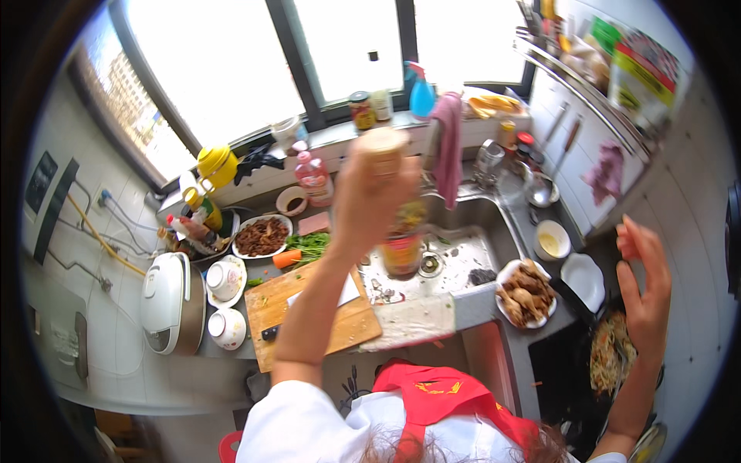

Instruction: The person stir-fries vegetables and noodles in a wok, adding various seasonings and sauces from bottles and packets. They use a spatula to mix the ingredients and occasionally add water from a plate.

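Observation:
My left hand (370, 197), raised and blurred in front of the sink, is closed around what looks like a tall jar (402, 252). Its pale lid (383, 142) shows above the fingers, and its lower part, with a red and yellow label, shows below them. At the right, my right hand (645, 283) is raised with its fingers apart and nothing in it. Beneath it, a dark pan (605, 364) holds shredded food and a utensil. A cutting board (324, 307) with a black-handled knife (270, 333) lies left of the sink, partly hidden by my left forearm.
The sink (480, 231) is ahead, with a plate of cooked meat (525, 292) to its right. A plate of browned food (262, 236), a carrot piece (287, 258), greens (310, 246), bowls (227, 329) and a rice cooker (168, 304) stand left. A spray bottle (422, 98) stands by the window.

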Tool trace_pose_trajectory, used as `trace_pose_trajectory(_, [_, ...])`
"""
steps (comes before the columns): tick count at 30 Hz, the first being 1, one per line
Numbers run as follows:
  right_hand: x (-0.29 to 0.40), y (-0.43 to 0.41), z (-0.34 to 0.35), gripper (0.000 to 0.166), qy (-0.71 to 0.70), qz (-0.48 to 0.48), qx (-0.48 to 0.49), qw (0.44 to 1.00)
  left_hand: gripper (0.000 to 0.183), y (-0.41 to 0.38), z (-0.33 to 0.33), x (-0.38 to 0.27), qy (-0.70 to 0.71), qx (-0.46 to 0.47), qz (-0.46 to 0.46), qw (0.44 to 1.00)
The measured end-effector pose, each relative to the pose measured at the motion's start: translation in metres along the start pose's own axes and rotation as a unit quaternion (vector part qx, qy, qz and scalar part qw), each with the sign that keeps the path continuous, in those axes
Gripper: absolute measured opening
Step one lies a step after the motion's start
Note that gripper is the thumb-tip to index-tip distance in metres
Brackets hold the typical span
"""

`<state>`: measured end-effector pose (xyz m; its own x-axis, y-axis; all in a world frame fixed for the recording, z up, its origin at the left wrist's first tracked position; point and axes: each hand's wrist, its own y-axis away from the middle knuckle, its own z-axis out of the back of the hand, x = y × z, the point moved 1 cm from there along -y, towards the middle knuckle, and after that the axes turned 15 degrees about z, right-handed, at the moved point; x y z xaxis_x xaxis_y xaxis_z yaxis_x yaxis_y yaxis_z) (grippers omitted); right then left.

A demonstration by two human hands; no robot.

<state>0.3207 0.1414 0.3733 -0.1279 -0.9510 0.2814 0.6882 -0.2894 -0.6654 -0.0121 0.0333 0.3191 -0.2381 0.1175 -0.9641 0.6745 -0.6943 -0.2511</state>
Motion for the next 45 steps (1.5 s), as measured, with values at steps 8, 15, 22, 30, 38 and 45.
trace_pose_trajectory(8, [-0.071, 0.036, -0.073, 0.039, -0.056, -0.246, -0.015, 0.967, 0.028, -0.068, 0.325, 0.096, -0.055, -0.296, -0.101, 0.948])
trace_pose_trajectory(15, [-0.088, 0.082, -0.075, 0.040, -0.022, -0.370, -0.029, 0.928, 0.036, -0.130, 0.513, 0.216, -0.130, -0.424, -0.105, 0.890])
trace_pose_trajectory(22, [-0.093, 0.164, -0.018, 0.041, 0.082, -0.452, -0.067, 0.886, 0.043, -0.127, 0.571, 0.297, -0.201, -0.495, -0.038, 0.845])
trace_pose_trajectory(30, [-0.085, 0.253, 0.029, 0.040, 0.149, -0.544, -0.136, 0.814, 0.048, -0.119, 0.568, 0.334, -0.283, -0.569, 0.060, 0.770])
trace_pose_trajectory(38, [-0.049, 0.330, 0.051, 0.041, 0.337, -0.543, -0.153, 0.754, 0.039, -0.153, 0.541, 0.339, -0.486, -0.516, -0.044, 0.704])
trace_pose_trajectory(45, [-0.038, 0.343, 0.026, 0.071, 0.422, -0.706, 0.094, 0.561, 0.032, -0.113, 0.221, 0.254, -0.234, -0.238, -0.168, 0.928])
